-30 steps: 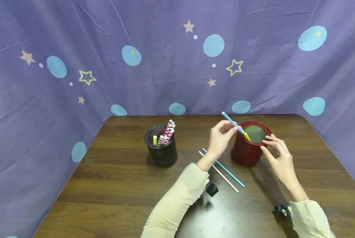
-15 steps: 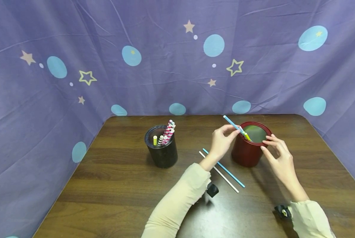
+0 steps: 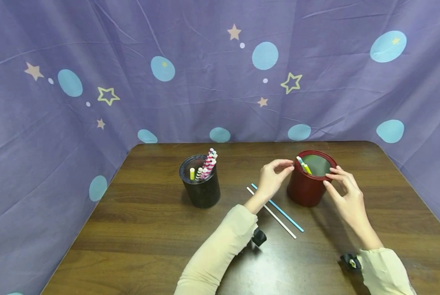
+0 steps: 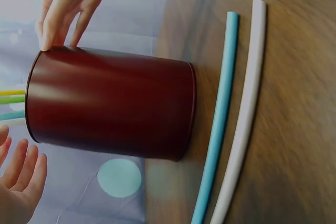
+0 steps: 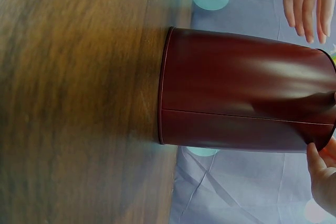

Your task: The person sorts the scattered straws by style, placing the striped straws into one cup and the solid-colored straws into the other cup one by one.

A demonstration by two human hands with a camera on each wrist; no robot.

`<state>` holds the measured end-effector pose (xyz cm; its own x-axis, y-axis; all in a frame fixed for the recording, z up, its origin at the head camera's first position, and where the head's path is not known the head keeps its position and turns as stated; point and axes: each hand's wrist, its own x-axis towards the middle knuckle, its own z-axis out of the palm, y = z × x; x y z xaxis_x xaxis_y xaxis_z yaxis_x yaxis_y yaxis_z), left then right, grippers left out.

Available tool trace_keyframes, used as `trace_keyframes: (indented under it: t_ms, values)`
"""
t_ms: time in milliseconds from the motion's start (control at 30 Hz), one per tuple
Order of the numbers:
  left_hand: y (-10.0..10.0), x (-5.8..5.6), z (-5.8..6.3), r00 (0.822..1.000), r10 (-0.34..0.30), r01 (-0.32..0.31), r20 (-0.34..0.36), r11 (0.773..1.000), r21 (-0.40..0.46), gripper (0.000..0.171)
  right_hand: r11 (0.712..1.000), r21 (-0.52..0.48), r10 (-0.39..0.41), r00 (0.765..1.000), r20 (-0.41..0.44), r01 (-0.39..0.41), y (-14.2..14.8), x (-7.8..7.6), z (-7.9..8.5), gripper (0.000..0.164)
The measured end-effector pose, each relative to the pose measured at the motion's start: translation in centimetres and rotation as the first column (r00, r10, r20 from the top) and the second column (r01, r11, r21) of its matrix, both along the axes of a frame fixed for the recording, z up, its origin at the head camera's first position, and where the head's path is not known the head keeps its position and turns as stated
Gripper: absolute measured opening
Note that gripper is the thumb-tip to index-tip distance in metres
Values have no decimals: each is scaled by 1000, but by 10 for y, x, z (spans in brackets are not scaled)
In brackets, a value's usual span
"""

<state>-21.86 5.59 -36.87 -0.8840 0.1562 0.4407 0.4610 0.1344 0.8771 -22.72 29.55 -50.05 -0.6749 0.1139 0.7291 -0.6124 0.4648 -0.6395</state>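
A dark red cylindrical container stands upright on the right. Paper straws lean inside it, with yellow, green, blue and white ends in the left wrist view. My left hand is just left of its rim, holding nothing, thumb and fingertips close together in the head view. The right hand touches the container's right side near the rim, fingers spread and mostly straight. In the right wrist view its thumb presses the container's wall. A blue straw and a white straw lie on the table in front.
A black cylindrical container stands to the left, with pink-striped straws, a black-striped one and a yellow straw in it. The wooden table ends at a purple curtain with stars and blue spots.
The left hand has lowered a blue straw into the red container, let it go and drawn back slightly left. The right hand has stayed at the rim.
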Motion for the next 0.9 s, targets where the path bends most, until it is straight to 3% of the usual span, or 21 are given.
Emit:
trace_keyframes:
  t_ms: [367, 600, 900]
  values:
    - [-23, 6, 2, 994, -100, 102, 44, 993, -54, 18, 1000, 1, 3, 1000, -1, -3, -1, -1, 1, 32]
    - [-32, 7, 0, 982, -185, 188, 40, 974, -127, 18, 1000, 20, -20, 1000, 0, 20, -2, 1, 4, 32]
    - [-35, -9, -28, 958, -277, 286, 74, 934, -212, 20, 1000, 8, -7, 1000, -3, 7, -1, 1, 2, 32]
